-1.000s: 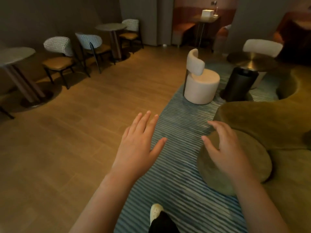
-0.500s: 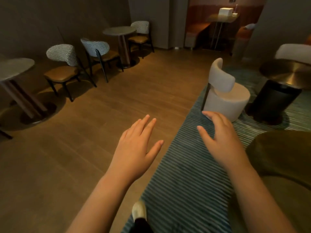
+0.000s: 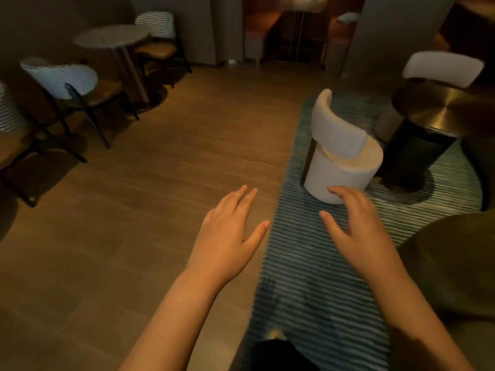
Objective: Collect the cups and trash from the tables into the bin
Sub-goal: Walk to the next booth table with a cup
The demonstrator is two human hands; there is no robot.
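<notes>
My left hand (image 3: 230, 231) hangs over the edge where the wooden floor meets the striped rug, fingers spread and empty. My right hand (image 3: 356, 226) floats above the rug just in front of a white round chair (image 3: 340, 156), fingers apart, holding nothing. A grey round table (image 3: 112, 38) stands at the far left and a brass-topped round table (image 3: 439, 108) on a black base at the right. Both tabletops look bare. I see no cup, trash or bin in this view.
Checked-back chairs (image 3: 61, 79) flank the grey table on the left. A blue striped rug (image 3: 316, 263) runs ahead on the wooden floor. An olive sofa (image 3: 455, 263) fills the right foreground. A second white chair (image 3: 442, 68) stands behind the brass table. A dim booth lies far ahead.
I have walked forward along the rug: the white chair and brass table have come closer and the olive seat has slid off to the right. Both hands stay spread and empty.
</notes>
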